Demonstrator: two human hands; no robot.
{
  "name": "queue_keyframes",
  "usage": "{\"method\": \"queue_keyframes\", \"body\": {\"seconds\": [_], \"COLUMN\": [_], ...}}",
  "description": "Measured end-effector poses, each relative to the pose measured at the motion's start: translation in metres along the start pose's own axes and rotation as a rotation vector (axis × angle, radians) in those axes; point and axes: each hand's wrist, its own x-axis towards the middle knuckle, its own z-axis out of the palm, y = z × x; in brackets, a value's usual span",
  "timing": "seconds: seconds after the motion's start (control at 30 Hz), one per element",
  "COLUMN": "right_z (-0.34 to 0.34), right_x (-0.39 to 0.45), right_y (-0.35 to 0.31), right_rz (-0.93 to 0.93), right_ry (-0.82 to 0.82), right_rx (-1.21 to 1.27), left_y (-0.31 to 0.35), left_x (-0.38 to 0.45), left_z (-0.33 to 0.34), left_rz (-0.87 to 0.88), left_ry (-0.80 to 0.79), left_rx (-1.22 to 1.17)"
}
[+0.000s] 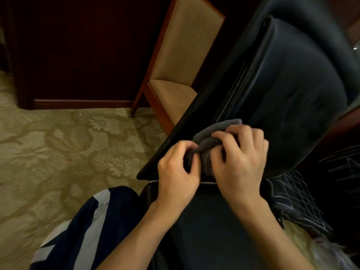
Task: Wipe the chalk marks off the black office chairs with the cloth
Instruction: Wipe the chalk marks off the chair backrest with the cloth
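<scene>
At the lower left of the frame your dark navy garment (85,230) with pale grey stripes lies nearest, and your two bare forearms rise from the bottom edge toward the middle. Under them, in the lower centre, is a dark padded surface (204,230) of a black chair. Your left hand (178,168) sits just left of centre, its fingers curled and pinching a fold of the grey cloth (210,141). Your right hand (239,158) is just beside it, touching the same cloth, with its fingers bent down over the bunched fabric, so both hands are closed on the cloth between them. The cloth is crumpled, and its upper edge lies against the black office chair (296,90), at the lower part of its cushioned back. That chair fills the right of the frame, tilted from lower left to upper right, and faint pale smears show on its padding. At the right edge, below the chair back, you can see black surfaces (303,203) marked with a grid of white lines. Further off, in the upper centre, stands a wooden chair (181,61) with tan upholstery. Patterned beige carpet (58,145) covers the left side, and dark wood panelling (78,45) fills the upper left.
</scene>
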Motion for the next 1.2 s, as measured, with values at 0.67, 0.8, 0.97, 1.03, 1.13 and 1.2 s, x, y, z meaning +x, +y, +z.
{"method": "queue_keyframes", "body": {"seconds": [0.67, 0.8, 0.97, 1.03, 1.13, 1.2], "right_z": [0.006, 0.020, 0.055, 0.057, 0.055, 0.053], "right_x": [0.003, -0.014, -0.071, -0.070, -0.062, -0.060], "right_y": [-0.002, -0.009, -0.041, -0.048, -0.053, -0.051], "right_rz": [-0.028, -0.069, -0.207, -0.156, -0.156, -0.179], "right_ry": [-0.043, -0.124, -0.273, -0.262, -0.271, -0.284], "right_rx": [0.031, 0.047, -0.010, -0.005, -0.015, -0.020], "left_y": [-0.005, -0.035, -0.101, -0.104, -0.106, -0.102], "left_x": [-0.001, -0.016, -0.034, -0.027, -0.023, -0.026], "left_z": [0.000, -0.006, -0.025, -0.025, -0.025, -0.024], "left_rz": [0.010, 0.068, 0.006, -0.001, -0.011, -0.031], "left_ry": [-0.004, -0.028, -0.131, -0.133, -0.123, -0.105], "left_rx": [0.093, 0.189, 0.367, 0.399, 0.407, 0.385]}}
